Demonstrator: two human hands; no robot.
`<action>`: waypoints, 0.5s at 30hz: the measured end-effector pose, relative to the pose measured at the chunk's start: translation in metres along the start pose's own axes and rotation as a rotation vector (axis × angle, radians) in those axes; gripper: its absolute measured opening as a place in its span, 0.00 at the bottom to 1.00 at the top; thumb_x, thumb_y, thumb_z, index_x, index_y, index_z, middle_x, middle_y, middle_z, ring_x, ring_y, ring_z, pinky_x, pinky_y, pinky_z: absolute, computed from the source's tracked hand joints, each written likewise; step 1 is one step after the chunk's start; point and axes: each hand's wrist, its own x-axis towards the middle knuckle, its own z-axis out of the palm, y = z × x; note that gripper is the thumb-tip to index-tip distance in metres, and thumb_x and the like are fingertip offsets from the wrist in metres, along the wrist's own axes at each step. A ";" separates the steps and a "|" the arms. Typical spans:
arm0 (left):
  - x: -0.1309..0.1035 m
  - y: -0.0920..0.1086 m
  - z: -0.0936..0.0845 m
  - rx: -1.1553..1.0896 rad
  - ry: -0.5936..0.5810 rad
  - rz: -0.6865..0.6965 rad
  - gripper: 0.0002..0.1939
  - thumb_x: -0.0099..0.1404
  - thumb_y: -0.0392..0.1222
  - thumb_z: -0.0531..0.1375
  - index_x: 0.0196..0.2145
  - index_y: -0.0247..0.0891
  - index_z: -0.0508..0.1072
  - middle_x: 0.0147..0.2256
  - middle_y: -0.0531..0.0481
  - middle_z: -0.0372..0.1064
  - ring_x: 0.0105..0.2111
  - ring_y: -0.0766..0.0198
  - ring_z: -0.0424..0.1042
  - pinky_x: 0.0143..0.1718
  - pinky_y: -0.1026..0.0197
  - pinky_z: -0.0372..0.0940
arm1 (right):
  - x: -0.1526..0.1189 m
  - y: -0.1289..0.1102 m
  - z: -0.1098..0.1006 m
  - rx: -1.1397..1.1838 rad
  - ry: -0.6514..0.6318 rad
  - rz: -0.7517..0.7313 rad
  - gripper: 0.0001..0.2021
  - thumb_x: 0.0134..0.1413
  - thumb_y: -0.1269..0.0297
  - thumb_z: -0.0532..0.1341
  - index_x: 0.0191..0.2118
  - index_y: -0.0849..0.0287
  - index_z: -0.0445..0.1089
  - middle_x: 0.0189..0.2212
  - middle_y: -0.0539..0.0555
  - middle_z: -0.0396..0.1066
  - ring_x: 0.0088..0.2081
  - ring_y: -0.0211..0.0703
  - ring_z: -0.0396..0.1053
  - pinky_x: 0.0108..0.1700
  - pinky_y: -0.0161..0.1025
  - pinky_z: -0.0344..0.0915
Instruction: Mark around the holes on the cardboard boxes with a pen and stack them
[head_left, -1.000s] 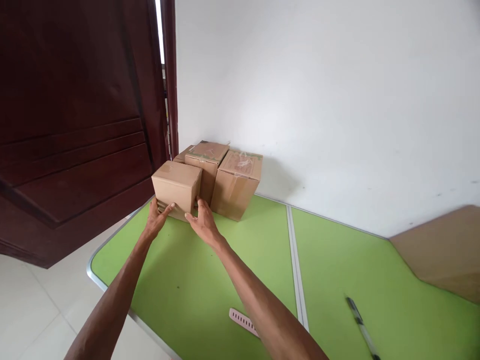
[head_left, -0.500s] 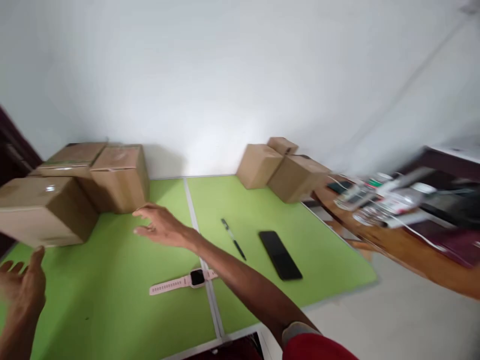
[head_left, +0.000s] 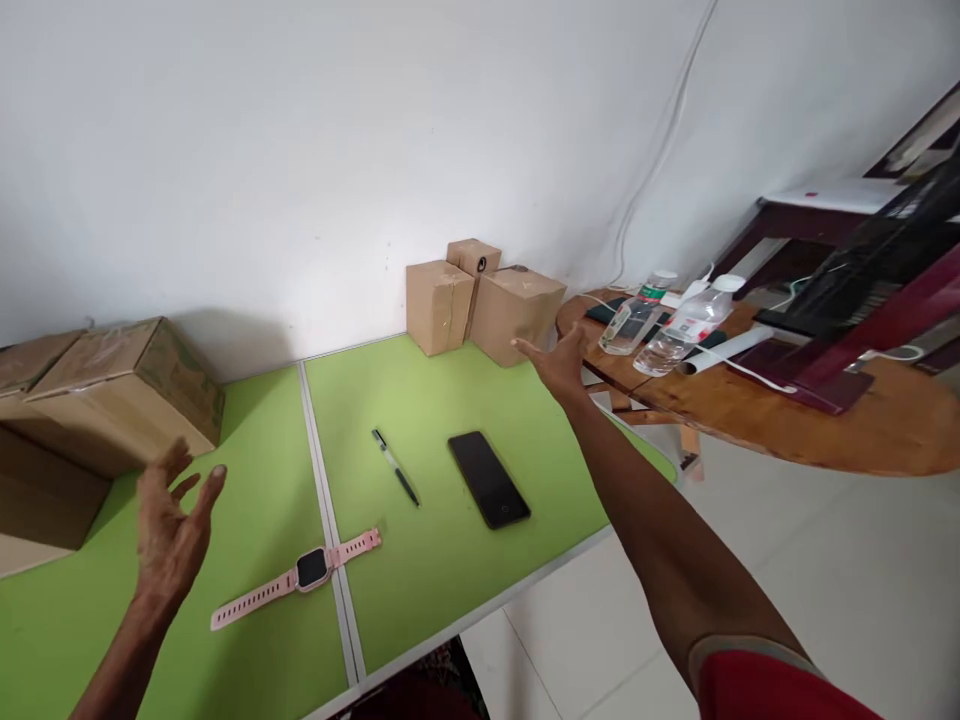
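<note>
- Hovering at the lower left of the frame, the left hand [head_left: 172,525] has its thumb and fingers spread well apart and slightly curved, grasping nothing.
- At the centre right, the right hand [head_left: 561,368] has its thumb extended leftward, well away from the fingers, and grasps nothing; its thumb tip overlaps a box, but contact cannot be told.
- Near the white plaster wall [head_left: 337,150], 3 boxes stand grouped at the centre right: a taped brown cardboard box [head_left: 439,310], a brown cardboard box with a round black mark [head_left: 472,257] behind, and a broad brown cardboard box [head_left: 506,312] nearest the right hand.
- At the left edge, near the left hand, stand a brown cardboard box with green print [head_left: 120,410] and a plain brown cardboard box [head_left: 45,490], the latter cut off by the frame.
- At the lower centre of the green, metal-edged tabletop [head_left: 420,400] lie a pink-strapped watch [head_left: 311,569] across the seam, a slim black-and-clear pen [head_left: 395,467] and a black rectangular phone [head_left: 489,480].
- At the right, 2 clear plastic bottles [head_left: 632,320] stand on a brown wooden table [head_left: 885,430].
</note>
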 end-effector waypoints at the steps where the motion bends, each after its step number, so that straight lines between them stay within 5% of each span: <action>1: -0.001 0.011 0.012 -0.005 -0.063 0.005 0.55 0.55 0.79 0.68 0.67 0.37 0.71 0.69 0.28 0.67 0.66 0.26 0.71 0.65 0.21 0.68 | 0.011 0.008 0.007 0.003 -0.001 0.026 0.68 0.40 0.31 0.78 0.75 0.71 0.50 0.76 0.85 0.50 0.79 0.83 0.44 0.77 0.75 0.43; 4: -0.002 0.041 0.057 -0.042 -0.268 0.031 0.40 0.60 0.75 0.67 0.58 0.42 0.79 0.65 0.32 0.74 0.60 0.27 0.76 0.57 0.18 0.71 | 0.041 0.021 0.031 0.008 -0.013 0.075 0.76 0.30 0.31 0.81 0.76 0.72 0.47 0.78 0.88 0.42 0.80 0.84 0.38 0.78 0.73 0.39; 9: -0.008 0.070 0.135 -0.193 -0.526 0.163 0.23 0.64 0.66 0.70 0.49 0.50 0.85 0.56 0.42 0.81 0.55 0.42 0.79 0.59 0.36 0.75 | 0.077 0.035 0.056 0.006 -0.016 0.062 0.77 0.36 0.33 0.79 0.80 0.71 0.38 0.81 0.82 0.31 0.83 0.75 0.31 0.81 0.67 0.35; 15: -0.015 0.065 0.166 -0.247 -0.701 0.165 0.15 0.70 0.57 0.69 0.50 0.51 0.87 0.48 0.43 0.83 0.49 0.46 0.81 0.54 0.42 0.76 | 0.082 0.061 0.059 -0.037 0.005 -0.014 0.63 0.46 0.42 0.78 0.79 0.65 0.48 0.80 0.75 0.45 0.82 0.70 0.39 0.81 0.64 0.39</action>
